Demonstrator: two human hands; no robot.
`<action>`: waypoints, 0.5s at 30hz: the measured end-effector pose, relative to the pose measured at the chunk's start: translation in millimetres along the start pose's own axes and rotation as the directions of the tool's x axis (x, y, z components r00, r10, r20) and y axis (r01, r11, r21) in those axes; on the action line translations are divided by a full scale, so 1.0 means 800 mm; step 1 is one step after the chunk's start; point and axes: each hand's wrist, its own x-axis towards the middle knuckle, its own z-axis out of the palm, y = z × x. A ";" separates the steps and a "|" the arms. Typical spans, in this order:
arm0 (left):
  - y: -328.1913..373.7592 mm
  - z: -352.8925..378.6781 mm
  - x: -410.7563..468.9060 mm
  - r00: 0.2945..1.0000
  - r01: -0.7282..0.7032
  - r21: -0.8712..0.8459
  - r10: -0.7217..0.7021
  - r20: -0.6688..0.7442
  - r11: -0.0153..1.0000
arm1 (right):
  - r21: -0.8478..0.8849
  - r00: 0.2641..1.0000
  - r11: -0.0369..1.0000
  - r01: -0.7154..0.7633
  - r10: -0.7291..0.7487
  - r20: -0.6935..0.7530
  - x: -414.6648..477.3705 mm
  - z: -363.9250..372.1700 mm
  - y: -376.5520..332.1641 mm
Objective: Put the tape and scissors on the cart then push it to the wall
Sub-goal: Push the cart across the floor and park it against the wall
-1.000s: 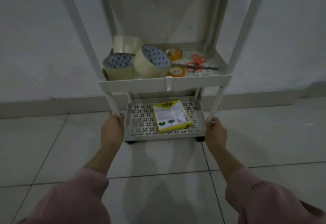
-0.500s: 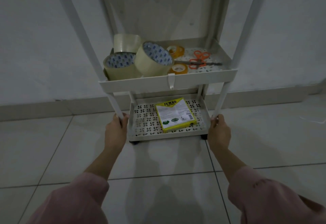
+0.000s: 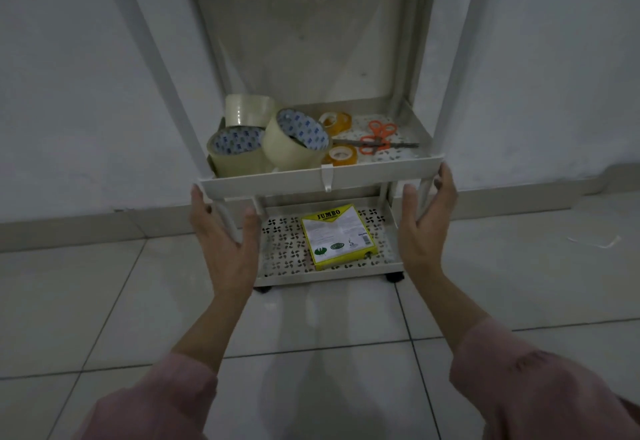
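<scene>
A white wheeled cart (image 3: 311, 180) stands against the wall. Its middle shelf holds three large clear tape rolls (image 3: 294, 142), two small yellow tape rolls (image 3: 341, 155) and orange-handled scissors (image 3: 377, 136). My left hand (image 3: 225, 242) is open beside the cart's front left leg, fingers spread, palm facing right. My right hand (image 3: 427, 221) is open at the front right leg, fingertips near the shelf's corner. Neither hand grips the cart.
A yellow box labelled JUMBO (image 3: 337, 237) lies on the perforated bottom shelf (image 3: 284, 249). The grey wall (image 3: 69, 93) and its skirting run behind the cart. White tiled floor (image 3: 311, 318) lies between me and the cart. Pink sleeves cover both forearms.
Both hands have let go of the cart's front legs and opened, lifting slightly. The cart sits close to the wall, as before.
</scene>
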 end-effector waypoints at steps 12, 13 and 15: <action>0.084 -0.003 0.064 0.986 0.115 -0.069 -0.122 -0.113 0.991 | 0.065 0.976 0.985 -0.159 0.167 -0.142 0.071 0.023 -0.070; 0.082 -0.005 0.065 0.987 0.109 -0.060 -0.115 -0.110 0.992 | 0.053 0.979 0.988 -0.148 0.154 -0.137 0.070 0.023 -0.068; 0.080 -0.009 0.062 0.991 0.105 -0.049 -0.109 -0.080 0.993 | 0.046 0.983 0.989 -0.139 0.143 -0.117 0.068 0.019 -0.065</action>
